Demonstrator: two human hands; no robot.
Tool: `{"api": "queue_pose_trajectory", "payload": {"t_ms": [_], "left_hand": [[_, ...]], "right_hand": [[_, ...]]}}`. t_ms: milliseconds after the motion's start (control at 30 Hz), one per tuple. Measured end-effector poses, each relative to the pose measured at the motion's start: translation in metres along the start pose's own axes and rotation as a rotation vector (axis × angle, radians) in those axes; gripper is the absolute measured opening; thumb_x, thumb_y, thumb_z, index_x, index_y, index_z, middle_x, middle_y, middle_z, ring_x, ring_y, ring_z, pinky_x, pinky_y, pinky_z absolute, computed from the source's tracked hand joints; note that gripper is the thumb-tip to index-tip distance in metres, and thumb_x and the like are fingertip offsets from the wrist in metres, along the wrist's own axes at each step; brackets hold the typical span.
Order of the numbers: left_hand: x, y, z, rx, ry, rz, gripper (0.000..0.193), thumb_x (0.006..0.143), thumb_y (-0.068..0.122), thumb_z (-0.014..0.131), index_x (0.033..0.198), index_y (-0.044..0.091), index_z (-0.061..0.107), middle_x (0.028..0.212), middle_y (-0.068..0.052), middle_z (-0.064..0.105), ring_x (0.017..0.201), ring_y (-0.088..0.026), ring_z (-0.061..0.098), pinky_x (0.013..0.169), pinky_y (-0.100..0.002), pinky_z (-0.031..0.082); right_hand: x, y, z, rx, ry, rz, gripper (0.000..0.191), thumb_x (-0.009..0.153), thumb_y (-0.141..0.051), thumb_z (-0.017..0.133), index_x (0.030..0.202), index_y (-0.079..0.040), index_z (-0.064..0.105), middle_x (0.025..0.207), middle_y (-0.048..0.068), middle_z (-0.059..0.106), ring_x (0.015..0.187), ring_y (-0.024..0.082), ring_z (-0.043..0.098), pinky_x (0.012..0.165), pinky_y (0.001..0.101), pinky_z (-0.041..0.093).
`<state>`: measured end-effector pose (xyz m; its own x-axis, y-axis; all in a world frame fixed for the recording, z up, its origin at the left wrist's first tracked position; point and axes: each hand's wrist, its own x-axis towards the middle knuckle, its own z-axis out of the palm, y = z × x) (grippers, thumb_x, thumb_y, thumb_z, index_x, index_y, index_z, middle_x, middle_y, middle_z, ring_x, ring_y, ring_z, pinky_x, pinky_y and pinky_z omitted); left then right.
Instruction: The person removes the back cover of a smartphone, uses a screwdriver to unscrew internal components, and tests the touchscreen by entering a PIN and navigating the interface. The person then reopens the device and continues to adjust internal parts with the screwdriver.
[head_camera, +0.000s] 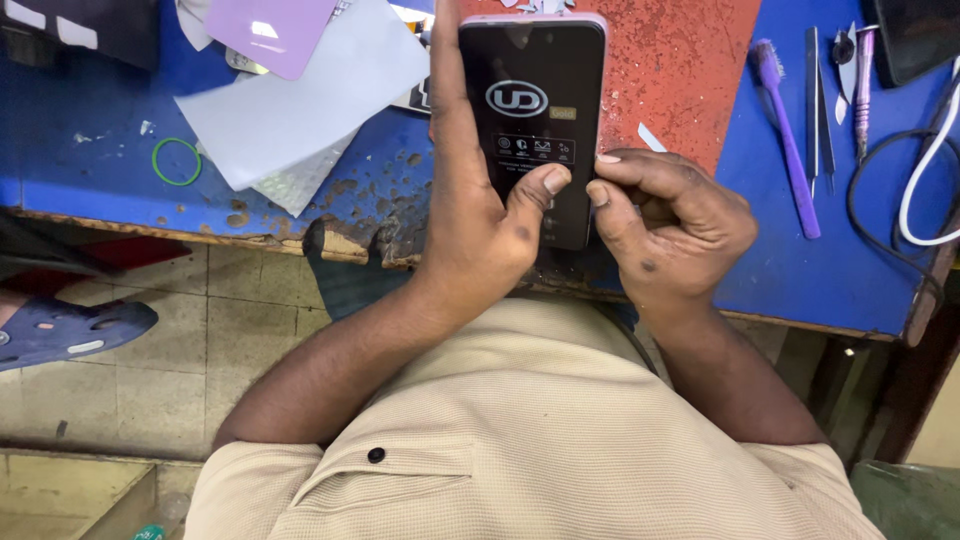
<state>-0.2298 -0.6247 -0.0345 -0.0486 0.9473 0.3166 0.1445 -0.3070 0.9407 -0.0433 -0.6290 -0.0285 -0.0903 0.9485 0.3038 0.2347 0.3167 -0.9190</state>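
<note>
Right now the left hand (480, 215) grips one phone (535, 120) from its left side, fingers behind it and the thumb pressed on the dark front film near the lower end. The phone is held above the blue bench (800, 270), over the edge of a red mat (690, 70), with its long axis running straight away from the person. The right hand (670, 225) sits just to the phone's right at its lower edge, fingers curled narrow, thumb and forefinger pinched against the film's rim; whether they have any of the film caught between them, I cannot tell. So the phone lies left of the right hand, touching it, and both hands meet at the same near end.

Off to the right lie one purple brush (790, 140), about three slim metal tools (835, 90) side by side, and looped black and white cables (920, 190). To the left are one pale sheet (300, 110), one lilac back cover (270, 30) and one green rubber band (176, 161). A blue sandal (60, 330) rests on the tiled floor below.
</note>
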Motion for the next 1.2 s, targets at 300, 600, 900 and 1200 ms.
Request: {"api": "queue_pose_trajectory", "payload": {"t_ms": [300, 600, 900, 1200], "left_hand": [[0.04, -0.004, 0.019, 0.017, 0.001, 0.003, 0.088, 0.112, -0.008, 0.064, 0.167, 0.011, -0.002, 0.17, -0.008, 0.008, 0.158, -0.018, 0.019, 0.133, -0.028, 0.023], [0.073, 0.007, -0.003, -0.574, -0.047, -0.191, 0.079, 0.11, -0.002, 0.054, 0.171, 0.008, 0.006, 0.161, -0.016, 0.035, 0.131, -0.019, 0.051, 0.113, -0.028, 0.046], [0.034, 0.035, -0.017, -0.543, -0.097, -0.063, 0.074, 0.114, 0.021, 0.063, 0.165, 0.009, 0.011, 0.166, -0.009, 0.03, 0.146, -0.02, 0.043, 0.121, -0.036, 0.043], [0.035, 0.003, 0.0, -0.873, 0.092, -0.415, 0.069, 0.105, 0.005, 0.056, 0.165, -0.007, 0.023, 0.157, -0.033, 0.046, 0.149, -0.036, 0.047, 0.131, -0.047, 0.04]], "right_hand": [[0.048, 0.015, -0.014, 0.354, -0.115, 0.256, 0.041, 0.1, 0.003, 0.077, 0.137, 0.009, 0.06, 0.121, 0.014, 0.072, 0.108, 0.015, 0.071, 0.1, 0.0269, 0.06], [0.072, 0.014, -0.011, 0.503, -0.074, 0.356, 0.037, 0.096, 0.007, 0.074, 0.13, 0.01, 0.06, 0.118, 0.015, 0.072, 0.106, 0.017, 0.071, 0.098, 0.0298, 0.06], [0.05, -0.041, -0.002, -0.464, -0.006, -0.278, 0.023, 0.097, 0.001, 0.079, 0.117, 0.001, 0.069, 0.108, 0.013, 0.072, 0.091, 0.02, 0.07, 0.077, 0.0319, 0.058], [0.082, -0.014, -0.05, -0.8, -0.212, -0.452, 0.008, 0.097, 0.0, 0.078, 0.102, -0.005, 0.074, 0.104, 0.009, 0.074, 0.1, 0.026, 0.071, 0.085, 0.0387, 0.059]]}}
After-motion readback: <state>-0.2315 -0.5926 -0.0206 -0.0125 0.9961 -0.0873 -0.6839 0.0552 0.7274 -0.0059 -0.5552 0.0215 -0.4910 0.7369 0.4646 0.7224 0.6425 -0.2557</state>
